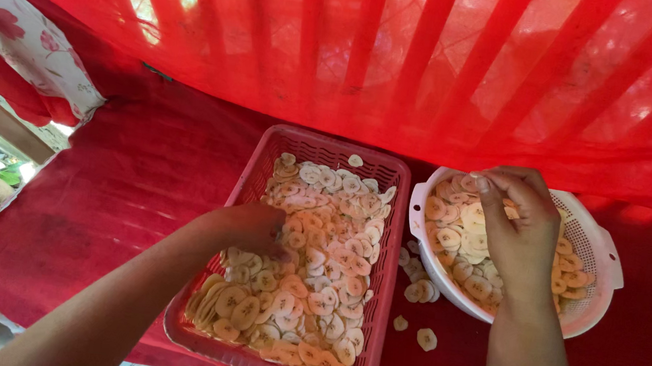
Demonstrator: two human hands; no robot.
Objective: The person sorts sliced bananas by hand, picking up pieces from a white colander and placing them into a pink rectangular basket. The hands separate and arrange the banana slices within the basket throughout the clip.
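Both our hands are down among sliced banana chips, one in each container.

Nearest us, our forearms enter from the bottom edge, cut off below the elbow. Our left hand (253,228) lies knuckles-up on the chips (317,271) in the pink slotted plastic basket (375,325); its fingers curl under, so we cannot tell whether they pinch anything. Around it the thin, pale yellow rounds with darker centres lie heaped and overlapping. Our right hand (519,227) hangs in the white perforated colander (600,260), fingertips (487,184) bunched together over the slices beneath; whether one is caught between them is hidden. A few loose slices (419,298) lie between the containers on the red cloth (114,201). Beyond both hands hangs sheer red netting (435,65), blurring whatever stands behind.
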